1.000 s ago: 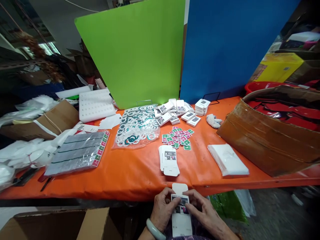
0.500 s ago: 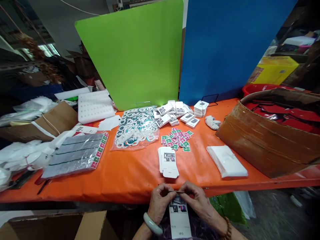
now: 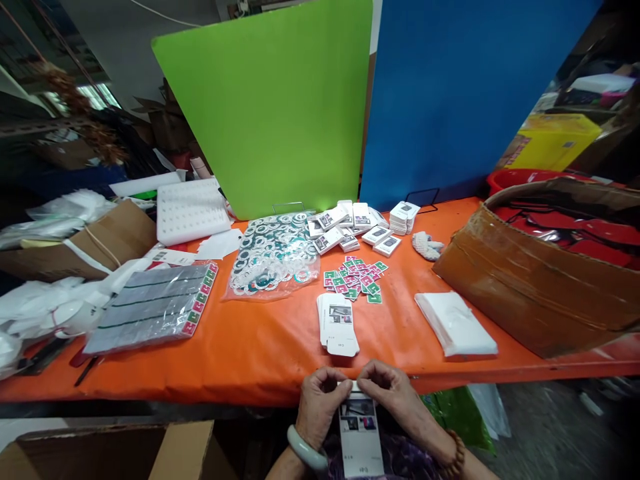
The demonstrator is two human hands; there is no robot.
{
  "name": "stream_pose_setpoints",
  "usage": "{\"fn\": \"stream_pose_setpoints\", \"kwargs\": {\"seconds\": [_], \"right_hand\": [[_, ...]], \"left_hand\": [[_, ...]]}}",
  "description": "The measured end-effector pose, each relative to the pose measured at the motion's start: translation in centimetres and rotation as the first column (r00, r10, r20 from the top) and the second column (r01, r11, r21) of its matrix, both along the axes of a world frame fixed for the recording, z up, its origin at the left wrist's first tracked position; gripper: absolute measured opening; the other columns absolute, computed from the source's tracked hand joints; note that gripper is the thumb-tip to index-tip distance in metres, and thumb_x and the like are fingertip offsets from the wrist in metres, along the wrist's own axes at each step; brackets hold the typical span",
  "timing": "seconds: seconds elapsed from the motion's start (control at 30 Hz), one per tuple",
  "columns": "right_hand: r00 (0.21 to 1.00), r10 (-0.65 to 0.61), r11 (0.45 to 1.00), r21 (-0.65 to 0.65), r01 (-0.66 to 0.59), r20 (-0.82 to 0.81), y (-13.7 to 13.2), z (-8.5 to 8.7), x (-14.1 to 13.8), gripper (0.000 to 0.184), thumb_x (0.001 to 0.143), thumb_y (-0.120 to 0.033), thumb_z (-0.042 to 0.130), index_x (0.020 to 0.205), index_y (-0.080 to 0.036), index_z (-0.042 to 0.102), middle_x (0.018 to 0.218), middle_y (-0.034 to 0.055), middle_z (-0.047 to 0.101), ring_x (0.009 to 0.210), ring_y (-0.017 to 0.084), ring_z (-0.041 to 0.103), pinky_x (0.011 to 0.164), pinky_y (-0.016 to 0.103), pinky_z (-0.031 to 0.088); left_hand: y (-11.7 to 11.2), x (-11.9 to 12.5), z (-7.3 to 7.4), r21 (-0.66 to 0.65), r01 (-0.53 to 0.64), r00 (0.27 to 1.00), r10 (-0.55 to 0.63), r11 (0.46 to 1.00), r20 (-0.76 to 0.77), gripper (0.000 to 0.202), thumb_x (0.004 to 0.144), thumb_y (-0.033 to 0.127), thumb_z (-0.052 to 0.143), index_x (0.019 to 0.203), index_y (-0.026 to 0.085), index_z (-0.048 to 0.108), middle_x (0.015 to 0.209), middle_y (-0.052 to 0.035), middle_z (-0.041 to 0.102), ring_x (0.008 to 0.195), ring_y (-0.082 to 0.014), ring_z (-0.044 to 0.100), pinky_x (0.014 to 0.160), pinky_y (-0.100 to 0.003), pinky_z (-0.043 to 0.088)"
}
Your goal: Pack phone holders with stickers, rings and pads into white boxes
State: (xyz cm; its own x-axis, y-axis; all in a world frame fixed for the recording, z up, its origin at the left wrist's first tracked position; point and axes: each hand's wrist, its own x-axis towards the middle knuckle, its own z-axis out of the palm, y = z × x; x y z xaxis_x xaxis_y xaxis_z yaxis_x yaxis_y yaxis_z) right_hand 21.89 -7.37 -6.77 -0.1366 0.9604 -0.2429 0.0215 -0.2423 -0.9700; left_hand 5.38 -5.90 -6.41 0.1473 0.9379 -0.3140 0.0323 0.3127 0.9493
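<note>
Close to my body, a white printed card [image 3: 361,437] with small photos hangs from both hands at its far end. My left hand [image 3: 323,403], with a pale bangle at the wrist, pinches the left corner. On the right corner my right hand [image 3: 389,393] pinches, a beaded bracelet at its wrist. A narrow white strip shows between the fingertips at the card's top edge. Just beyond, a stack of similar cards [image 3: 338,325] lies on the orange table [image 3: 280,340]. Behind that stack is a loose pile of small red and green labels [image 3: 354,279].
Small white boxes or card bundles [image 3: 350,223] lie at the back. Left are a clear bag of ring-shaped pieces [image 3: 273,253] and a plastic-wrapped grey pack [image 3: 150,307]. A stack of white sleeves [image 3: 455,323] and a large carton [image 3: 535,280] of red items stand right.
The fingers have shifted slightly at the card's top end, and a white strip there now faces me. Both hands keep their pinch. The view has moved a little.
</note>
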Motion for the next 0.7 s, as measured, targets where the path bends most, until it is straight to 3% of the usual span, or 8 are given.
{"fn": "stream_pose_setpoints", "kwargs": {"seconds": [0.13,0.33,0.43,0.57,0.63,0.7], "right_hand": [[0.999,0.035,0.999,-0.029,-0.035,-0.014,0.0,-0.2,0.0,0.033,0.075,-0.046,0.066,0.066,-0.017,0.055,0.059,-0.0031,0.046,0.056,0.011,0.041,0.054,0.023,0.032],[0.997,0.064,0.998,0.018,-0.065,0.049,-1.6,-1.6,0.1,0.033,0.078,-0.049,0.064,0.076,-0.016,0.063,0.07,0.002,0.058,0.063,0.014,0.05,0.059,0.026,0.038],[0.992,0.116,0.993,-0.01,-0.116,0.053,-1.8,-1.7,0.4,0.031,0.075,-0.046,0.067,0.074,-0.015,0.061,0.063,-0.0004,0.055,0.057,0.012,0.047,0.054,0.024,0.036],[0.975,0.217,0.975,-0.053,-0.215,0.042,1.0,0.4,1.5,0.024,0.073,-0.037,0.069,0.072,-0.016,0.056,0.058,-0.0035,0.051,0.051,0.009,0.046,0.048,0.021,0.034],[0.973,0.224,0.974,-0.04,-0.222,0.061,4.3,2.5,2.7,0.025,0.069,-0.035,0.072,0.071,-0.016,0.055,0.058,-0.0033,0.053,0.049,0.009,0.048,0.045,0.02,0.036],[0.987,0.133,0.99,0.025,-0.135,0.086,8.4,5.1,4.2,0.03,0.066,-0.039,0.073,0.07,-0.017,0.052,0.06,-0.0021,0.056,0.048,0.01,0.052,0.044,0.022,0.04]], "left_hand": [[0.0,-0.4,-0.3,-0.022,0.046,0.999,-0.046,0.999,0.004,0.019,0.064,0.03,0.073,0.063,0.013,0.065,0.06,-0.0005,0.063,0.06,-0.0127,0.053,0.061,-0.025,0.042],[-1.3,-1.2,-2.1,-0.051,0.058,0.998,-0.056,0.997,0.032,0.022,0.063,0.032,0.075,0.067,0.013,0.066,0.064,-0.0017,0.064,0.061,-0.0138,0.055,0.062,-0.026,0.043],[-1.5,-0.7,-2.1,-0.006,0.056,0.998,-0.056,0.998,0.014,0.021,0.062,0.03,0.075,0.064,0.013,0.063,0.063,-0.0012,0.062,0.06,-0.0133,0.054,0.06,-0.025,0.042],[-0.2,0.2,-0.5,0.074,0.034,0.999,-0.034,0.997,-0.008,0.019,0.066,0.028,0.071,0.066,0.015,0.057,0.065,0.0001,0.06,0.062,-0.0131,0.054,0.06,-0.024,0.043],[1.1,0.3,0.6,0.134,-0.01,1.0,0.013,0.991,-0.021,0.019,0.071,0.032,0.067,0.075,0.016,0.057,0.071,-0.0009,0.061,0.067,-0.0149,0.057,0.064,-0.026,0.046],[2.5,0.0,1.7,0.205,-0.06,0.994,0.077,0.977,-0.077,0.023,0.075,0.037,0.062,0.086,0.017,0.057,0.079,-0.004,0.063,0.075,-0.0181,0.06,0.071,-0.031,0.049]]}}
